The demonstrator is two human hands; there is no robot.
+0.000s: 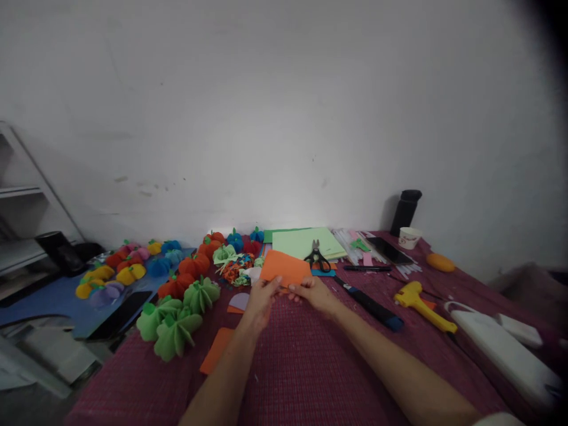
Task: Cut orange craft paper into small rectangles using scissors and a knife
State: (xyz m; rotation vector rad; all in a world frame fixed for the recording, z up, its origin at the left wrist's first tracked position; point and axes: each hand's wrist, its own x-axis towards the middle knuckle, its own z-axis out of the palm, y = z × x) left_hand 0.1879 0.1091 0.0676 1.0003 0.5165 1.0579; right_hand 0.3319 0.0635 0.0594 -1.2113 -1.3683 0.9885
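Note:
An orange paper sheet [285,267] is held up above the table by both my hands. My left hand [265,296] pinches its lower left edge between thumb and fingers. At the lower right edge, my right hand [313,291] grips it the same way. Black-handled scissors [318,258] lie just beyond my right hand, next to pale green sheets [306,239]. Left of my left hand are a grey-purple half-round piece [238,301] and another orange piece [218,349]. A heap of coloured paper scraps [239,269] sits behind them.
Green paper pumpkins [175,332] and several orange ones [193,266] stand at the left. On the right lie a dark cutter-like tool [373,306], a yellow glue gun [423,306], a phone [390,251], a paper cup [409,238], a black bottle [405,213] and a white device [503,352].

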